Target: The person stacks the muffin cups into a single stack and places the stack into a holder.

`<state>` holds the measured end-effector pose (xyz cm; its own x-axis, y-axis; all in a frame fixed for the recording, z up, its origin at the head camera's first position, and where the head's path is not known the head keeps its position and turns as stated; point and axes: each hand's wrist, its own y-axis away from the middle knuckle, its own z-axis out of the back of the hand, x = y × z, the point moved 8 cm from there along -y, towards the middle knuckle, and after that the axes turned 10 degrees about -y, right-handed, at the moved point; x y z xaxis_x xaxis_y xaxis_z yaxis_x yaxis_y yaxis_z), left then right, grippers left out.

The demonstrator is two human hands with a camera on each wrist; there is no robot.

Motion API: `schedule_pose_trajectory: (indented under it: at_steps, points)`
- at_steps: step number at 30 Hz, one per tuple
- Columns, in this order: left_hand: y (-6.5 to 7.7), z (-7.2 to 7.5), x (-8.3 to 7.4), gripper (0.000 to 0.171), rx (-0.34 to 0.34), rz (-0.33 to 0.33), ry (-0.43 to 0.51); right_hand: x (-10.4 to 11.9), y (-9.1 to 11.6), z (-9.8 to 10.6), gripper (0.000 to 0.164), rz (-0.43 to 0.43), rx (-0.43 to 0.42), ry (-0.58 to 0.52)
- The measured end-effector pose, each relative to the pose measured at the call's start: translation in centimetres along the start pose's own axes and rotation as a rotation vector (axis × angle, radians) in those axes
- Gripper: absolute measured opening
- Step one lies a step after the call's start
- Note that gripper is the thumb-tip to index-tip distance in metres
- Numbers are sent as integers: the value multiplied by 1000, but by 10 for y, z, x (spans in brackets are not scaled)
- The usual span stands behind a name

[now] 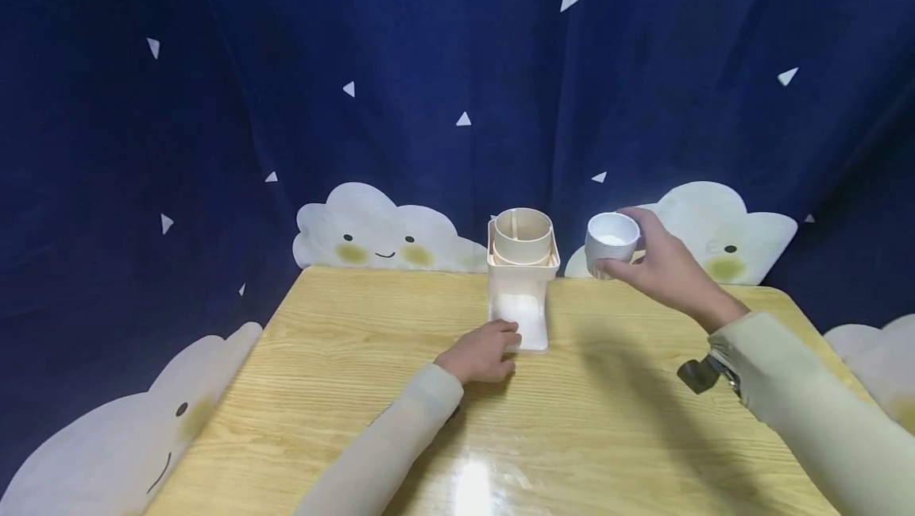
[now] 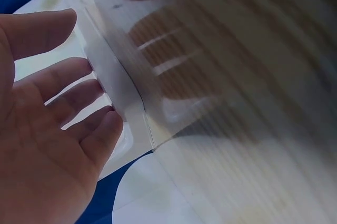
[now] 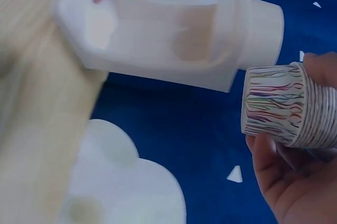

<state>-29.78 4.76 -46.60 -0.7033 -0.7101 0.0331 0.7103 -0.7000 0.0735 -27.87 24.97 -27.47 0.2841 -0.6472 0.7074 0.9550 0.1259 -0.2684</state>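
A pale cream cup dispenser (image 1: 518,290) stands upright near the table's far edge, with a round tube rising from its square top. My left hand (image 1: 480,353) is at the left front of its base; in the left wrist view, extended fingertips touch the base's edge (image 2: 115,74), with the thumb apart. To the right of the dispenser, my right hand (image 1: 668,270) holds a stack of paper cups (image 1: 612,244) above the table, mouths up. The right wrist view shows colourful wavy lines on the cups (image 3: 275,105) and several nested rims, gripped between thumb and fingers.
The wooden table (image 1: 343,357) spreads around the dispenser, with a light reflection near its front. Behind it hangs a dark blue curtain (image 1: 415,48) with white triangles and smiling clouds (image 1: 389,230). A dark device (image 1: 699,375) is strapped to the right wrist.
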Motion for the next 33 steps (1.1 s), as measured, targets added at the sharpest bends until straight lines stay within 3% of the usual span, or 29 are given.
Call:
schedule_pose_trajectory:
  at_steps: [11, 25, 33]
  points:
    - [3, 0, 4, 46, 3, 8, 3, 42, -28, 3, 88, 9, 22, 28]
    - [1, -3, 1, 46, 32, 27, 34, 67, -66, -6, 82, -73, 133, 35]
    - [-1, -3, 3, 47, 33, 37, 36, 77, -90, -21, 87, -100, 189, 38]
